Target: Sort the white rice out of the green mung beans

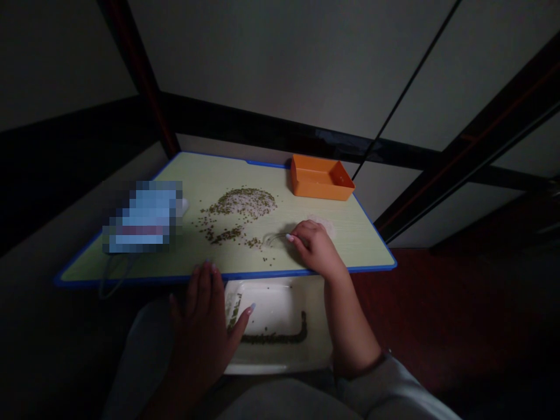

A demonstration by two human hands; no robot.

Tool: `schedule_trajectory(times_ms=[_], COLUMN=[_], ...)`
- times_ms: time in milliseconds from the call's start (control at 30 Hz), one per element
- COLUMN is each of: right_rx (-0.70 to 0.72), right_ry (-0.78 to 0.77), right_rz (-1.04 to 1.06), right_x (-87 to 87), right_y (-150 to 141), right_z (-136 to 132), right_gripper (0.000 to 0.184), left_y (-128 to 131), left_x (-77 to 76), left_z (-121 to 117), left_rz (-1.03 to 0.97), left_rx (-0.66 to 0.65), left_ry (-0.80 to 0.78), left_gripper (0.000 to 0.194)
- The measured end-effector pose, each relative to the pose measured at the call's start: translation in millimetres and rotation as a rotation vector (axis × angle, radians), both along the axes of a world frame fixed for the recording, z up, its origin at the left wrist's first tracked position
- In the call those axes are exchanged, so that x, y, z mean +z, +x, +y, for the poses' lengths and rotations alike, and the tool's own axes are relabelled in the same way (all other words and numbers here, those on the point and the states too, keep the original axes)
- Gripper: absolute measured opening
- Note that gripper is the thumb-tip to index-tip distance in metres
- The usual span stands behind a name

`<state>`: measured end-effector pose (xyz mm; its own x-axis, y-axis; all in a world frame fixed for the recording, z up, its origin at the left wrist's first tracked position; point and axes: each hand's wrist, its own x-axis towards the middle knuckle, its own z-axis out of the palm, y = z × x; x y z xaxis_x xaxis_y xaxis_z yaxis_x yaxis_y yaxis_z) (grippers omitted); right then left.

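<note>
Currently, a small spoon [275, 238] is pinched by the right hand [315, 248] beside the beans [227, 224]; the left hand [199, 338] is held, fingers apart, at the board edge [144, 278].

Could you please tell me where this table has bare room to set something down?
Bare tabletop lies right of the right hand, near the orange tray. Another patch sits behind the green beans, between the blurred blue item and the tray. It is crowded around the beans and the hand.

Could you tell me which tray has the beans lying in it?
The white tray, below the table edge, with an L-shaped bean line; the orange tray sits on top.
</note>
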<state>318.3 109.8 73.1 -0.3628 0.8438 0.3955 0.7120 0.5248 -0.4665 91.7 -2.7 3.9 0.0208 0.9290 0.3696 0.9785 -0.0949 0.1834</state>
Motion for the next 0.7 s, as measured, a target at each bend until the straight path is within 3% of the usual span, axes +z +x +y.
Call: schedule_trajectory(times_ms=[700], right_rx=[0.107], right_ry=[-0.01], right_rz=[0.0], right_x=[3.0], right_y=[1.4], right_z=[-2.4], right_gripper=[0.02], left_y=[0.3], left_x=[2.5], left_z=[-1.7], left_rz=[-0.015], left_rx=[0.003], left_ry=[-0.015], left_gripper=[0.08])
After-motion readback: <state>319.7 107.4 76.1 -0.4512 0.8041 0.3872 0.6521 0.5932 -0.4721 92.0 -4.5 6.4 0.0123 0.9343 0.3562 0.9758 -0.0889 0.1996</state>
